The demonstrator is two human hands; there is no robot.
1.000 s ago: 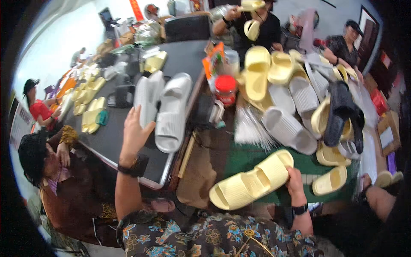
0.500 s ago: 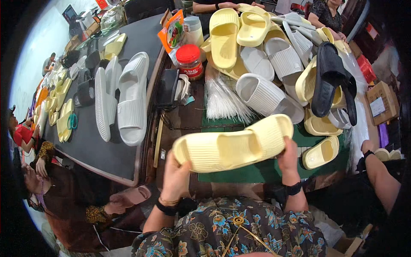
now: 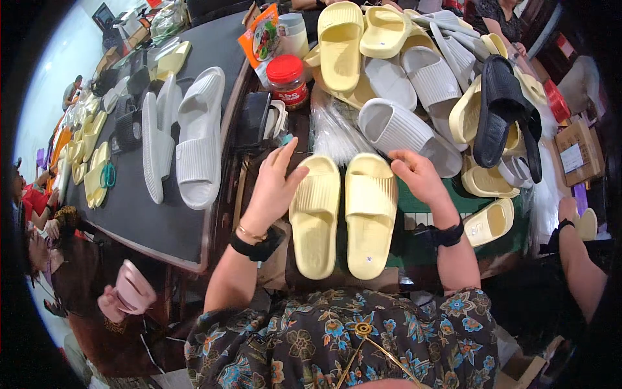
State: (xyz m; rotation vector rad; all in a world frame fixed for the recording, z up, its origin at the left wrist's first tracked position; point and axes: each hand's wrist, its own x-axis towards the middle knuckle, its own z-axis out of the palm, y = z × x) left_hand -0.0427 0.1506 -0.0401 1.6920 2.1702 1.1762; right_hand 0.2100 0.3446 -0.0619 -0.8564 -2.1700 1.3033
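Two pale yellow slide slippers, a left one and a right one, lie side by side in front of me, toes pointing away. A small white label sits on the heel of the right one. Next to the left slipper's toe is my left hand, its fingers stretched and apart, holding nothing. My right hand hovers by the right slipper's toe with fingers loosely bent and nothing in its grasp; whether its fingertips touch the slipper I cannot tell.
Beyond my hands is a pile of yellow, grey and black slippers, with clear plastic bags beside it. A red-lidded jar and a black phone-like case stand left of it. More slippers cover the dark table at left. Co-workers sit on both sides.
The yellow slippers, held sideways in both hands before, now lie upright side by side, and both hands have let go. At left, a co-worker's hand has lifted a pink slipper.
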